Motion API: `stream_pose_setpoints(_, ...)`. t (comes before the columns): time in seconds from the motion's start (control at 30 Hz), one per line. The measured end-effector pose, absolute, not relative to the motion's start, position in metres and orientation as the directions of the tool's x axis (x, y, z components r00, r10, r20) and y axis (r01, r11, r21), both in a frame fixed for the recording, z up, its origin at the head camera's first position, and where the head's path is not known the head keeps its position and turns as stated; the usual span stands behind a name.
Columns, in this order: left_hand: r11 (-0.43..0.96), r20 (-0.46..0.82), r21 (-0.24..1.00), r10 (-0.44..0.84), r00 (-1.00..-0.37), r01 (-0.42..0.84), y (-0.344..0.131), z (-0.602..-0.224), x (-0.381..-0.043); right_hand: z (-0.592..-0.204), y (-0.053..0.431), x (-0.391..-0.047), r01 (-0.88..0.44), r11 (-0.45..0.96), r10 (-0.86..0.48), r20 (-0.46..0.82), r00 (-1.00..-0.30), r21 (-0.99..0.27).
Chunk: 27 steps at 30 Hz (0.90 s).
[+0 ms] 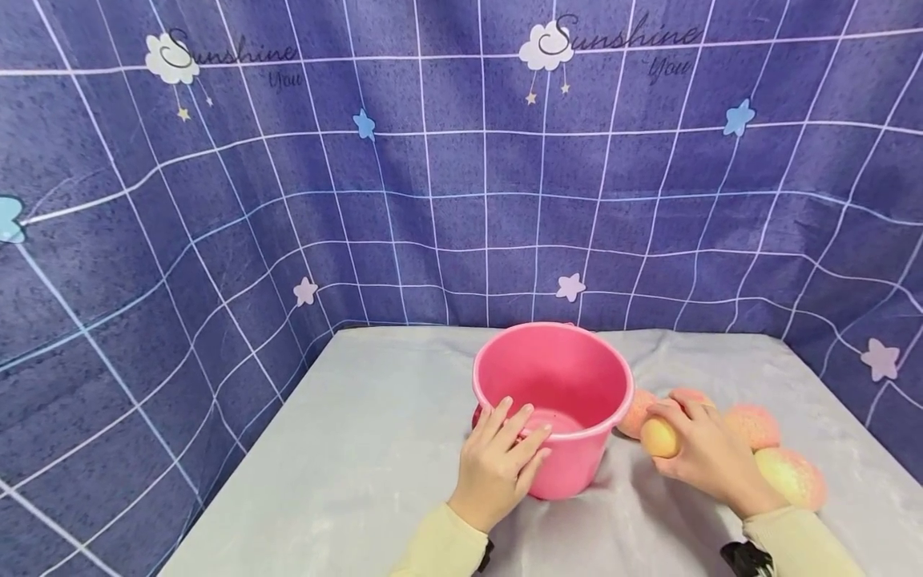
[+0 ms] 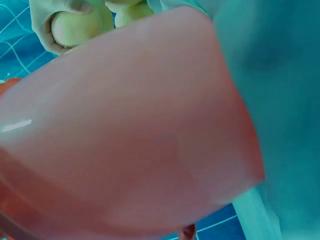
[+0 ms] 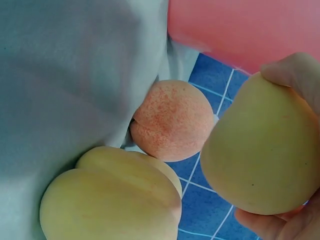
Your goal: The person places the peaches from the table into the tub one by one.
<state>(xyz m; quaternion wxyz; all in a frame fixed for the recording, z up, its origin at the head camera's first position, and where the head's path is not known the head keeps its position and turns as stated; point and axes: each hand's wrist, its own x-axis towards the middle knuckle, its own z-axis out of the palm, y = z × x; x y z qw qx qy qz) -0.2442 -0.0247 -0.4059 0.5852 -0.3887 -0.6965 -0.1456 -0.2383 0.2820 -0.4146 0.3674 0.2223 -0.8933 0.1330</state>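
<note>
A pink bucket (image 1: 577,461) stands upright on the covered table; its visible inside is bare. My left hand (image 1: 493,461) rests on the near rim with fingers spread and fairly straight, some tips reaching over the edge. To the bucket's right, my right hand (image 1: 710,449) grips a yellowish peach (image 1: 659,437), with the thumb and fingers around its sides in the right wrist view. More peaches lie around that hand: a reddish one (image 3: 174,121), a pale yellow one (image 3: 110,205) and a larger yellow-pink one (image 1: 789,478). The left wrist view is mostly filled by the bucket's outer wall (image 2: 125,115).
A pale grey cloth (image 1: 346,449) covers the table, with folds near the bucket. A blue gridded curtain (image 1: 461,184) with stars and clouds hangs behind and at both sides. Another peach (image 1: 753,425) lies just beyond my right wrist.
</note>
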Motion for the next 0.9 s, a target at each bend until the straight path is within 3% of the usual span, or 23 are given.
stream_pose_setpoints(0.37, 0.655, 0.938, -0.22, 0.345, -0.027, 0.723, -0.022, -0.408, -0.244, -0.406, 0.281, -0.239, -0.516, 0.852, -0.265, 0.784, -0.562, -0.082)
stream_pose_setpoints(0.9, 0.694, 0.958, -0.231, 0.283, 0.036, 0.682, -0.013, -0.412, -0.247, -0.386, 0.289, -0.242, -0.523, 0.846, -0.25, 0.786, -0.566, -0.108)
